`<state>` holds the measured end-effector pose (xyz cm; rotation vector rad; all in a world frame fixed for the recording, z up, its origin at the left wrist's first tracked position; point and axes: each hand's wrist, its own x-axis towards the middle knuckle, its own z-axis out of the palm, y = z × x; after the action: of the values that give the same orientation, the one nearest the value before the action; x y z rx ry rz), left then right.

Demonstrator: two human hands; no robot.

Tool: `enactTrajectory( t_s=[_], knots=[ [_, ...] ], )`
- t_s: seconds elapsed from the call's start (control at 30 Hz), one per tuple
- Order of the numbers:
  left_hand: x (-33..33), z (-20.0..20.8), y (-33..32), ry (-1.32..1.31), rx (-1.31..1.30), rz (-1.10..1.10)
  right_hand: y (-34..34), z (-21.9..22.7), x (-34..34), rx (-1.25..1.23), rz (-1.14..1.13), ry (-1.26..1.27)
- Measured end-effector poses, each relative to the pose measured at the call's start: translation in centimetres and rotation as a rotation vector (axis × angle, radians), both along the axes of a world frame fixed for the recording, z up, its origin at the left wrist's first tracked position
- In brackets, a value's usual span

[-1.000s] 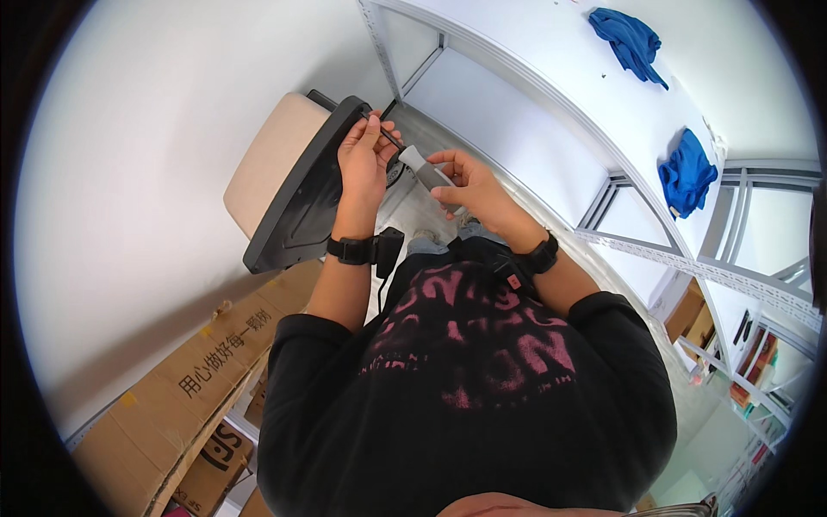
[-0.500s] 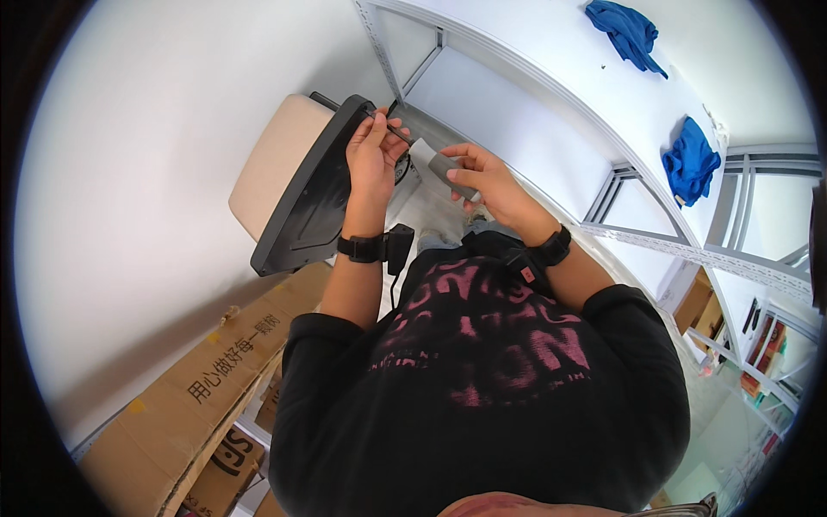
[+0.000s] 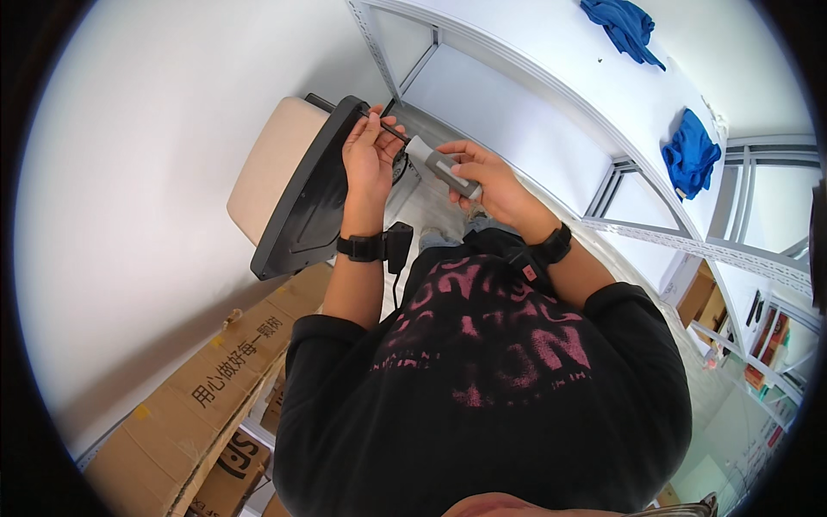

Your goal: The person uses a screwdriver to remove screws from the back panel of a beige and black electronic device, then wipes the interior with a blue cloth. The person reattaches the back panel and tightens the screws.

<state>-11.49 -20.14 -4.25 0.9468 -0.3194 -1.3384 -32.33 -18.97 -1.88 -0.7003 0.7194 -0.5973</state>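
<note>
A screwdriver with a two-tone grey handle [image 3: 446, 171] and a dark shaft [image 3: 395, 132] lies slantwise between my hands. My right hand [image 3: 493, 179] is closed round the handle, thumb on top. With its thumb and forefinger, my left hand [image 3: 369, 159] pinches near the tip of the shaft, by the edge of a black-backed panel with a beige padded face [image 3: 280, 159], which looks like a seat. The panel stands tilted on its side, its black underside [image 3: 314, 202] toward me. The screwdriver's tip and whatever it meets are hidden behind my left fingers.
A long cardboard box [image 3: 185, 405] lies at the lower left, beside the white wall [image 3: 146, 172]. White metal shelving [image 3: 517, 95] runs along the far and right sides. Two blue cloths [image 3: 692, 155] lie on its top. A black strap with a device [image 3: 396, 246] is on my left wrist.
The screwdriver's handle has turned in my right hand, so a light patch on it now faces up. My left fingers stay by the panel's edge. The view has shifted slightly.
</note>
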Motion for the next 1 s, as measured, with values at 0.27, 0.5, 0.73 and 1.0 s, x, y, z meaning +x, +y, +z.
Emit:
enactTrajectory(
  t_s=[0.27,0.5,0.73,1.0],
  knots=[
    [0.3,-0.8,-0.1,-0.063,-0.002,-0.017,0.7,-1.8,0.4,-0.228,-0.057,0.2],
    [-0.3,-0.6,0.2,-0.042,-0.036,0.039,-0.3,0.1,-0.8,0.123,0.222,-0.118],
    [0.0,-0.5,0.0,-0.08,0.006,0.003,0.6,-0.9,0.1,-0.245,0.069,0.278],
    [0.2,-0.8,0.2,-0.05,-0.006,0.038,-0.1,-0.2,-0.7,0.129,0.203,-0.1]
  ],
)
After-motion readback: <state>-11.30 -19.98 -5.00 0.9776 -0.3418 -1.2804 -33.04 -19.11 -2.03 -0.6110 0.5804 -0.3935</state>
